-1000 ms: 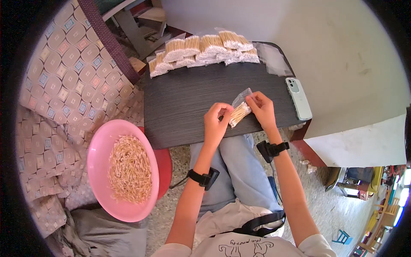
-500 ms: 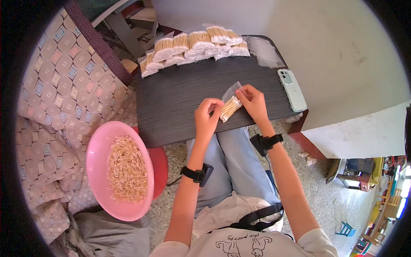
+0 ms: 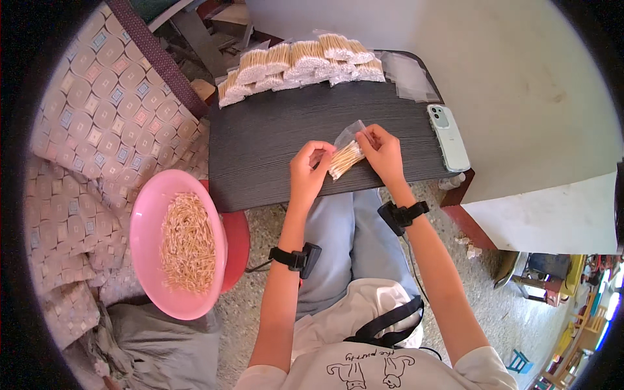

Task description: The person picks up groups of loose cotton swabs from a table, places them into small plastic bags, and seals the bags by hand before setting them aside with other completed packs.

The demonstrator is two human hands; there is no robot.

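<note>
Between my two hands, just above the near part of the dark table, is a small clear plastic bag (image 3: 349, 132) with a bundle of cotton swabs (image 3: 346, 160) in it. My left hand (image 3: 311, 170) pinches the bag's left side with thumb and fingertips. On the other side, my right hand (image 3: 385, 155) grips the bag's upper right edge near its mouth. The swabs lie slantwise, side by side, with wooden sticks and white tips. Fingers cover parts of the bag's edges.
Filled swab bags (image 3: 305, 60) are piled along the far edge of the black table (image 3: 273, 140). Flat clear bags (image 3: 409, 77) and a pale phone (image 3: 448, 138) lie at its right. A pink basin (image 3: 144, 250) of loose swabs (image 3: 188, 244) rests on a red stool (image 3: 235, 250) at left.
The view has shifted slightly. Both hands still hold the bag of swabs, and the bundle is tilted a little flatter.
</note>
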